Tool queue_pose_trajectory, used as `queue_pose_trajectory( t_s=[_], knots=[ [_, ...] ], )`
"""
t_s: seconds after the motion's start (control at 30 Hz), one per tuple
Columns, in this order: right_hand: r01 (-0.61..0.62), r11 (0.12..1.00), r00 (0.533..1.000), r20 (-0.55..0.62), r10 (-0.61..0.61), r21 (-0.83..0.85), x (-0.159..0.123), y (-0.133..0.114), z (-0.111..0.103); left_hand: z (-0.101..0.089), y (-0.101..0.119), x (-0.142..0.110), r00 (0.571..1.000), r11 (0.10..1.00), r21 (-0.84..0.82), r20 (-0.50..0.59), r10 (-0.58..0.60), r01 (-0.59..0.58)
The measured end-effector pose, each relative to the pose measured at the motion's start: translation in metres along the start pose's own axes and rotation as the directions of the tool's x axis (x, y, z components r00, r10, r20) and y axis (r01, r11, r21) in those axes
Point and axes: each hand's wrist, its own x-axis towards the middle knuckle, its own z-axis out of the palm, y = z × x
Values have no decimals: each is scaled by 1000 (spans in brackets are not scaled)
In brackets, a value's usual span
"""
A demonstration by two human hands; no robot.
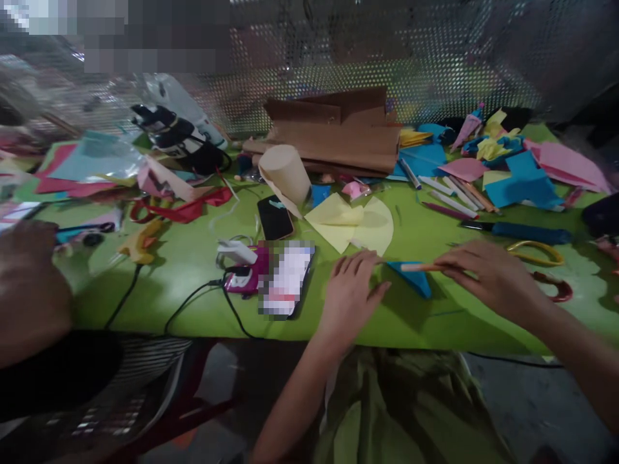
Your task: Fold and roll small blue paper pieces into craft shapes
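Note:
My left hand (351, 293) rests on the green table (184, 264) near its front edge, fingers bent and pressed down at the left end of a thin orange stick (418, 266). My right hand (488, 274) pinches the stick's right end. The stick lies across a blue folded paper triangle (414, 277) between both hands. Yellow cut paper (351, 222) lies just behind my left hand.
A phone (275, 217), a cream paper roll (285, 173), brown cardboard (338, 132), pens (454, 193), scissors (541, 254), a glue gun (142, 241) and coloured paper scraps (522, 171) crowd the table. Another person's arm (29, 290) is at the left.

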Motion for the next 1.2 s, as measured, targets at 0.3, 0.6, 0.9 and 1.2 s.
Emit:
queue_pose_trajectory(
  t_s=[0.3,0.6,0.9,1.2],
  knots=[
    [85,994,995,63,-81,-65,1,-19,32,9,23,2,981,984,34,88,171,-175],
    [71,996,995,-62,-74,-50,-29,-21,21,34,17,11,980,982,59,94,175,-181],
    [193,920,981,53,-186,-341,-22,-39,27,32,22,17,978,976,128,134,158,-175],
    [233,872,972,81,-219,-430,-15,-54,19,35,25,20,977,978,127,153,146,-166]
  ],
)
